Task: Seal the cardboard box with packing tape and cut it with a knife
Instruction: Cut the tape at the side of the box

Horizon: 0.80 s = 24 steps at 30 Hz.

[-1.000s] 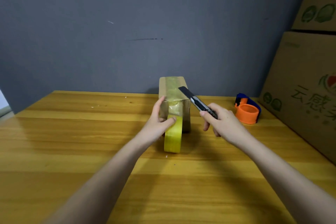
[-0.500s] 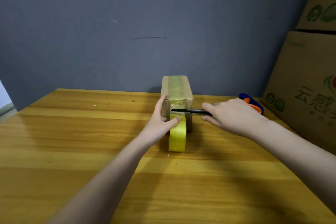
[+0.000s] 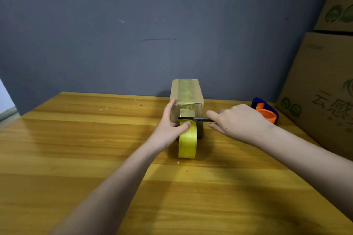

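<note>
The wooden counter (image 3: 76, 149) runs from the near edge of the view to a grey wall. The left forearm reaches in from the lower left and angles up toward the centre. The left hand (image 3: 170, 126) has its fingers extended up along the left side of the small cardboard box (image 3: 188, 93), while its thumb presses on top of the yellow roll of packing tape (image 3: 187, 142); the roll stands on edge on the counter, touching the near face of the box. The box sits near the middle of the counter toward the wall, with a strip of tape along its top and down its near face.

Across that near face, just above the roll, lies the dark blade of the knife (image 3: 196, 119), held level and pointing left, its tip at the left edge of the tape strip. The right hand (image 3: 236, 122) grips the knife handle with curled fingers, back of the hand up, the index finger stretched forward along the handle. The right forearm comes in from the lower right edge.

Behind the right hand an orange and blue tape dispenser (image 3: 266, 111) rests on the counter, partly hidden. At the far right stand large printed cartons (image 3: 321, 91), stacked.
</note>
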Available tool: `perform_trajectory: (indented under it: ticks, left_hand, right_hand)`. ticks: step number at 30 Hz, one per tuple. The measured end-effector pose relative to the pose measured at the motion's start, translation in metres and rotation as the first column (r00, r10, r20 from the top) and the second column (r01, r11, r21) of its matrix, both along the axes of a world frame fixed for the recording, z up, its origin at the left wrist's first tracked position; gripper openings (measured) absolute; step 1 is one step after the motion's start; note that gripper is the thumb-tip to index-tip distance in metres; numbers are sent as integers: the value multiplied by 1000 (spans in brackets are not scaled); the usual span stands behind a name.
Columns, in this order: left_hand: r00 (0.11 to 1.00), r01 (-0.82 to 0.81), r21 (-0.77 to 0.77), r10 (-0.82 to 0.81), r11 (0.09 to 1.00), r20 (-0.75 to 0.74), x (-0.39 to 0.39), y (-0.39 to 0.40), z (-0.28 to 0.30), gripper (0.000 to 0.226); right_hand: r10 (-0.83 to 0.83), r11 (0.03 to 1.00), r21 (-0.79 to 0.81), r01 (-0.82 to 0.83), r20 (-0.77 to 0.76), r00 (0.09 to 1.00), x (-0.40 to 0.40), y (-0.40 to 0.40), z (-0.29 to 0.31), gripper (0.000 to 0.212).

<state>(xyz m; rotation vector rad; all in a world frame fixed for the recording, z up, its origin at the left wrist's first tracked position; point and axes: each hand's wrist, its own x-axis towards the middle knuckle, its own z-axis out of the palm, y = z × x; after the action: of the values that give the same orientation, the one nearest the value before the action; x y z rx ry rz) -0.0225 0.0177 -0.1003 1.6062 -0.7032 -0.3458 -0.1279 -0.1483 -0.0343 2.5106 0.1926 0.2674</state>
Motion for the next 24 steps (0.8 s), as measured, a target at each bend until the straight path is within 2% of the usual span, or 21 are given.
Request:
perform_trajectory:
  ticks: [16, 24]
  left_hand:
    - [1000, 13, 29, -14, 999, 18, 2, 2, 0, 83]
    - [1000, 14, 28, -13, 1000, -10, 4, 1, -2, 81]
  right_hand:
    - [-27, 998, -57, 27, 2, 1000, 3, 1, -3, 31]
    - [-31, 999, -31, 32, 20, 999, -10, -5, -5, 32]
